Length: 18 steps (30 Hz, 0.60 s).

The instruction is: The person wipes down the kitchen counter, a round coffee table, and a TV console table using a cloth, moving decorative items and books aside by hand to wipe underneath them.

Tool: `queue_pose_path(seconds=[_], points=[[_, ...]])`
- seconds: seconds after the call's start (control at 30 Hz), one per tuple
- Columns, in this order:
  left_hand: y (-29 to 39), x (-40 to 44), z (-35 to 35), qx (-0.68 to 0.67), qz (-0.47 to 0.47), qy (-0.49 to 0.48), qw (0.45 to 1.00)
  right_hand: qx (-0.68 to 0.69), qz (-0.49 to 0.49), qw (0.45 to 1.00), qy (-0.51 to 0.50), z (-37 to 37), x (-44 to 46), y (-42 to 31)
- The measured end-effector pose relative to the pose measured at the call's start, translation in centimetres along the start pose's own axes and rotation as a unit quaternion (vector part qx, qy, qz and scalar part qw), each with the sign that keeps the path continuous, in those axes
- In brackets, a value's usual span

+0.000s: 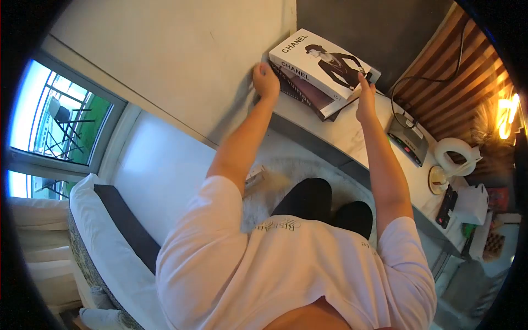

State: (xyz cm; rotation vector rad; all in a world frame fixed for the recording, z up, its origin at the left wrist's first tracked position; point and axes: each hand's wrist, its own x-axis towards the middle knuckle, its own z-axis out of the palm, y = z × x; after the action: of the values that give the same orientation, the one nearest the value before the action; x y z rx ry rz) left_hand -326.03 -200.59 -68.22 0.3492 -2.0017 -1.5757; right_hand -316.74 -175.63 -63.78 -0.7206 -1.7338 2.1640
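- Spanning the space between both hands in the head view, the white book lies on a dark book on the tabletop, its long axis running from left grip to right.
- Left grip: beside the white book's left end, fingers curled; hold unclear.
- Right grip: overlapping its right end, seemingly nearer; closure cannot be told.

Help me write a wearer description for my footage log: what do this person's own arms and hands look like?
The left hand and right hand are bare, with no gloves; no watch or bracelet shows. Rings are too small to tell. The loose, short sleeves are white and end near the elbows, part of a white T-shirt with printed lettering on its front.
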Motion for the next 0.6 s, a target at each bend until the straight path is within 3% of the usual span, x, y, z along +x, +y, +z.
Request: queue_pose_path(seconds=[0.1, 0.2, 0.3, 0.4, 0.47, 0.53, 0.6], points=[[-3.6, -0.9, -0.4, 0.038, -0.142, -0.067, 0.987, 0.062, 0.044, 0.993, -0.090, -1.2, -0.1, 0.5], [-2.8, -0.4, 0.7, 0.033, -0.211, -0.090, 0.973, 0.106, 0.055, 0.986, -0.119, -1.4, 1.3, 2.0], [-1.9, -0.2, -0.1, -0.010, -0.256, -0.144, 0.956, 0.065, 0.076, 0.986, -0.133, -2.1, 1.8, 2.5], [0.5, -4.3, -3.4, -0.053, -0.255, -0.068, 0.963, 0.041, 0.085, 0.985, -0.147, -2.8, 0.3, 3.0], [-1.9, -5.9, -5.7, -0.237, -0.344, -0.033, 0.908, 0.032, 0.105, 0.986, -0.129, -3.0, -3.4, 3.0], [-0.6, -8.3, -9.2, -0.289, -0.377, -0.054, 0.879, 0.030, 0.113, 0.984, -0.138, -3.5, -6.4, 3.3], [-1.4, -9.5, -11.9, -0.343, -0.473, -0.086, 0.807, 0.023, 0.111, 0.986, -0.123, -3.8, -9.9, 3.3]])
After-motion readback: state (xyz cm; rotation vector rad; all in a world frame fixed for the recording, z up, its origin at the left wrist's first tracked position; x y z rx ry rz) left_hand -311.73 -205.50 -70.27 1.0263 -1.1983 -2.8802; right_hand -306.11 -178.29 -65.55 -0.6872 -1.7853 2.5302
